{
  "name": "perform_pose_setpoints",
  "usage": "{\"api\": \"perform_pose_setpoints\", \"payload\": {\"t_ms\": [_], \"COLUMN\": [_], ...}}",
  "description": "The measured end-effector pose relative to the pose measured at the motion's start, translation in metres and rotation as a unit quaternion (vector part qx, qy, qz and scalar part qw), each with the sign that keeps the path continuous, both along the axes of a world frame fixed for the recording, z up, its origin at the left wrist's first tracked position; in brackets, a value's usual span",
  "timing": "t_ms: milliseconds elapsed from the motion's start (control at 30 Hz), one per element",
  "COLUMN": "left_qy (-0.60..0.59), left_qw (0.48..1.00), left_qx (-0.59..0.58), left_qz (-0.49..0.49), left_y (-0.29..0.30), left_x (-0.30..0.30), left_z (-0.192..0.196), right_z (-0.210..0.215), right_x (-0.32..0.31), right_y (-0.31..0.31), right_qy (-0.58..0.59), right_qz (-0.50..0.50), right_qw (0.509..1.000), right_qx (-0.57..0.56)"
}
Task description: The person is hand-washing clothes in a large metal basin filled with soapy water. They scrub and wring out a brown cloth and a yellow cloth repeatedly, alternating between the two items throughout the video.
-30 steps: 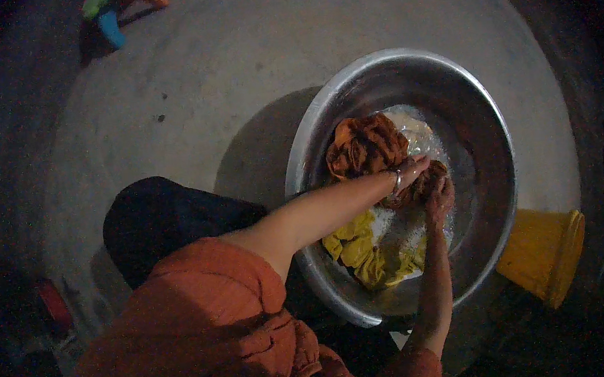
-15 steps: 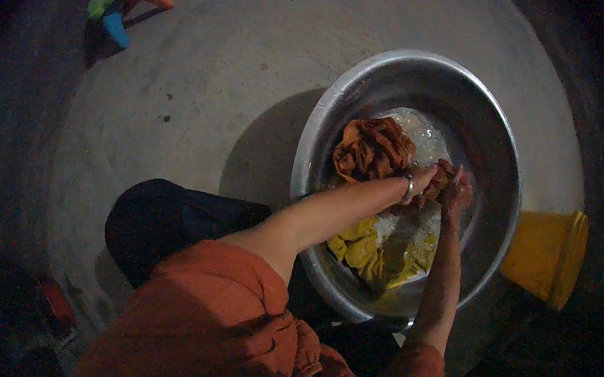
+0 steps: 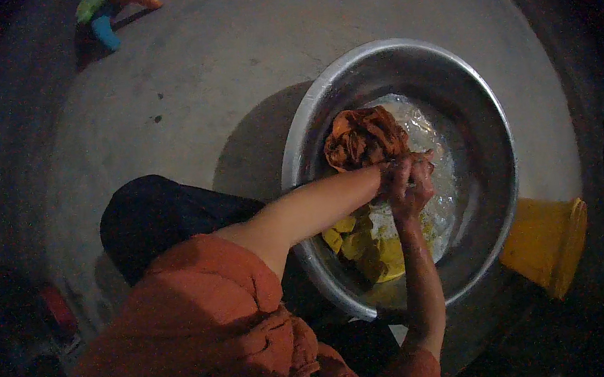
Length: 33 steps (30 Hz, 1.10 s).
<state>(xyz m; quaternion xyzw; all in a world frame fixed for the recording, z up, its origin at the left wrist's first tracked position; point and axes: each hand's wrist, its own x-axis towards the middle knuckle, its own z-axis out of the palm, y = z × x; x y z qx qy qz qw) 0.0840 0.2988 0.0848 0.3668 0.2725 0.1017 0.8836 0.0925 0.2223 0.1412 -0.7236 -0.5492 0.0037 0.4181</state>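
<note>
A wide metal basin (image 3: 480, 81) holds wet cloths and soapy water. My left forearm reaches across it; my left hand (image 3: 386, 173) is mostly covered by my right hand (image 3: 412, 186), so its fingers cannot be made out. The right hand is closed, fingers curled, at the left wrist. The brown cloth it grips is almost wholly hidden beneath the hands. Just beyond them lies a bunched orange-brown cloth (image 3: 363, 137) against the basin's left side. A yellow-green cloth (image 3: 384, 256) sits nearer to me, partly below my left forearm.
Whitish suds and water (image 3: 435, 134) fill the basin's middle. To its right a yellow bucket (image 3: 544, 241) lies tilted on the grey concrete floor (image 3: 189, 77). My dark-clad knee (image 3: 164, 216) is left of the basin. A multicoloured object (image 3: 105, 23) stands at the far left.
My right hand has moved left, from the right end of the brown cloth to over my left wrist. The brown cloth has gone mostly out of sight. The view has shifted slightly.
</note>
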Motion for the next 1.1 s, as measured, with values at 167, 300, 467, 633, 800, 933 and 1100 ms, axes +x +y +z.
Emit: {"api": "perform_pose_setpoints", "payload": {"t_ms": [167,300,467,633,800,933,1100], "left_qy": [0.003,-0.052,-0.011,-0.058,0.009,0.148,0.182], "left_qw": [0.996,0.958,0.694,0.576,0.766,0.886,0.894], "left_qx": [0.083,0.26,0.696,0.757,0.495,0.393,0.342], "left_qz": [-0.034,-0.108,-0.185,-0.302,-0.41,-0.197,-0.224], "left_y": [-0.002,0.006,0.071,0.057,0.041,0.027,0.038], "left_x": [0.014,0.022,-0.002,-0.01,0.0,-0.008,-0.007], "left_z": [0.007,0.059,0.052,0.088,0.048,0.021,0.001], "right_z": [-0.043,-0.022,0.146,0.187,0.09,-0.02,-0.086], "right_x": [0.089,0.152,0.091,0.168,0.233,0.263,0.177], "right_y": [0.003,-0.027,-0.015,-0.064,-0.096,-0.109,-0.091], "right_qy": [-0.282,0.04,0.559,0.449,0.382,0.242,-0.077], "right_qz": [-0.129,-0.086,0.011,0.049,-0.044,-0.163,-0.257], "right_qw": [0.951,0.994,0.82,0.882,0.917,0.929,0.92], "right_qx": [-0.018,0.058,0.119,0.134,-0.11,-0.228,-0.284]}}
